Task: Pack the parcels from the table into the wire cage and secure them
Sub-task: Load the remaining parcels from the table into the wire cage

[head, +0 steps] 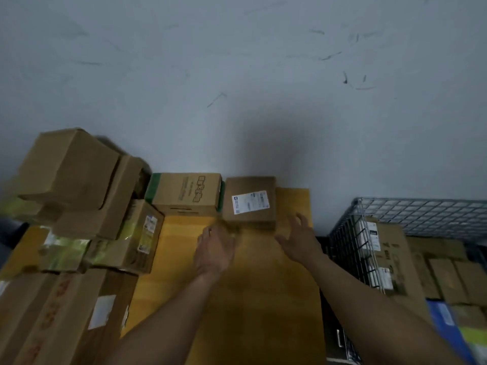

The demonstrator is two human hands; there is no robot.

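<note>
A small brown parcel (249,200) with a white label stands at the back of the yellow table (237,285), against the wall. My left hand (214,246) is stretched out just in front of its lower left corner, fingers blurred. My right hand (297,235) is open with spread fingers beside the parcel's right side, not holding it. Left of that parcel stands a printed carton with green tape (185,193). The wire cage (350,248) stands to the right of the table, with several cartons packed inside.
A pile of cardboard boxes (79,196) fills the table's left side, with a long carton (60,320) at the front left. A grey scuffed wall (237,75) rises behind the table. A dark gap separates table and cage.
</note>
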